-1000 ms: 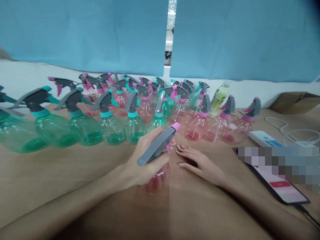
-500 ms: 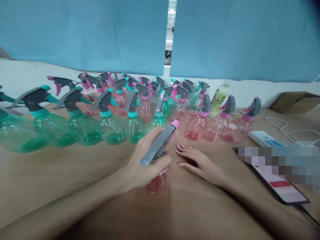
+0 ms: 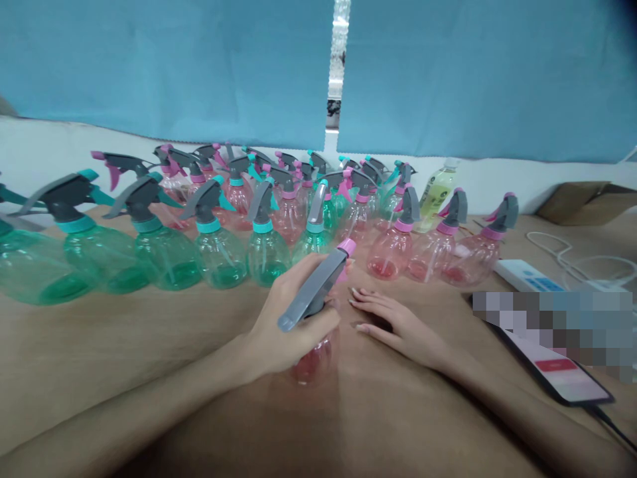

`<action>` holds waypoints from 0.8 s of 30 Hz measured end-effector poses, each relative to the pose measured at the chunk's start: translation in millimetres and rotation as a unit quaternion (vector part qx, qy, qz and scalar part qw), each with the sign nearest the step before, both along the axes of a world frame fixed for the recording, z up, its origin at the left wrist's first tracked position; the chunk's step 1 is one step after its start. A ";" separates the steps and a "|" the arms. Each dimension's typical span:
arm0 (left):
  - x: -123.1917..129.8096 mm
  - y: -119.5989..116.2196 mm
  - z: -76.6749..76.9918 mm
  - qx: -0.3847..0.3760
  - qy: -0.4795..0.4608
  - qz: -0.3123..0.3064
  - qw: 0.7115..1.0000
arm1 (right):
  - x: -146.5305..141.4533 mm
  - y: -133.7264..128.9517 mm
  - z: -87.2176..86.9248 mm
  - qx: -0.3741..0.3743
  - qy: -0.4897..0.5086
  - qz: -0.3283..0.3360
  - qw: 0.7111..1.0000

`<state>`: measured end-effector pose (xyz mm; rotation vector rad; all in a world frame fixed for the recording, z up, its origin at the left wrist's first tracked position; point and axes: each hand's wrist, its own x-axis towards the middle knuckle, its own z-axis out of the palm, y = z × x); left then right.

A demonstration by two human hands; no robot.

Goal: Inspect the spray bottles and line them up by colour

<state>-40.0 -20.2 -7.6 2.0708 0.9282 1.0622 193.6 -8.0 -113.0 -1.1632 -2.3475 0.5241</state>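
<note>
A: Quick one. Left hand (image 3: 271, 322)?
B: Closed around the neck of a pink spray bottle (image 3: 314, 364), below its grey head. Nozzle points toward the far edge. Trigger mostly hidden by fingers, so can't tell if it's squeezed.
A: Where's that bottle?
B: Mid-desk, toward the near edge. Reddish liquid low inside. Can't tell if the base sits flat on the desk (image 3: 99, 345).
A: Right hand (image 3: 411, 330)?
B: Palm down on the desk, just right of the bottle. Fingers loosely out, thumb apart, nothing held.
A: Beyond the hands?
B: Front row: green bottles (image 3: 221, 259) running toward the left edge, three pink-collared bottles (image 3: 391, 252) to the right. Mixed pink and green ones (image 3: 290, 216) crowd behind, toward the far edge. A drinks bottle (image 3: 438, 189) with pale yellow-green contents stands by them.
A: Right side?
B: Phone (image 3: 562, 378) toward the near right corner, partly pixelated. White power strip (image 3: 530, 275) and pale cable (image 3: 562, 247) past it. Brown cardboard (image 3: 587, 202) at the far right corner.
</note>
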 end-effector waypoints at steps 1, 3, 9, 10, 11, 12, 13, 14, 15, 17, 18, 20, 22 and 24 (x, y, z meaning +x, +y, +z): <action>-0.3 0.2 -0.8 -0.004 0.001 -0.001 1.000 | 0.0 -0.1 0.1 0.000 0.004 0.002 1.000; -0.5 0.8 -1.9 -0.007 0.003 -0.004 1.000 | 0.0 -0.1 0.1 0.002 0.014 0.003 1.000; -0.3 1.6 -2.1 -0.011 -0.007 -0.008 1.000 | 0.0 -0.1 0.1 0.007 0.011 0.002 1.000; -0.4 1.3 -2.1 -0.010 -0.007 -0.007 1.000 | 0.0 -0.2 0.2 0.005 0.010 0.001 1.000; -0.4 1.1 -2.2 -0.009 -0.006 -0.007 1.000 | -0.1 -0.3 0.4 0.004 0.009 0.001 1.000; -0.5 0.8 -2.3 -0.008 -0.005 -0.007 1.000 | -0.1 -0.4 0.4 0.003 0.009 -0.001 1.000; -0.5 0.6 -2.4 -0.008 -0.005 -0.006 1.000 | -0.1 -0.4 0.5 0.002 0.007 -0.002 1.000; -0.5 0.5 -2.5 -0.008 -0.004 -0.006 1.000 | -0.1 -0.5 0.4 0.001 0.004 -0.003 1.000; -0.4 0.5 -2.6 -0.009 -0.005 -0.007 1.000 | -0.1 -0.4 0.3 0.002 0.001 -0.003 1.000; -0.2 0.7 -2.6 -0.010 -0.006 -0.009 1.000 | 0.1 -0.3 -0.1 0.002 -0.001 -0.003 1.000; -0.1 0.8 -2.6 -0.009 -0.007 -0.009 1.000 | 0.1 -0.2 -0.3 0.003 0.000 -0.002 1.000; 0.0 1.2 -2.3 -0.007 -0.006 -0.008 1.000 | 0.2 0.0 -0.6 0.005 0.006 0.000 1.000; 0.0 1.5 -2.0 -0.008 -0.005 -0.006 1.000 | 0.2 0.1 -0.6 0.005 0.008 0.001 1.000; -0.2 1.6 -1.8 -0.010 -0.005 -0.006 1.000 | 0.1 0.0 -0.4 0.004 0.007 -0.001 1.000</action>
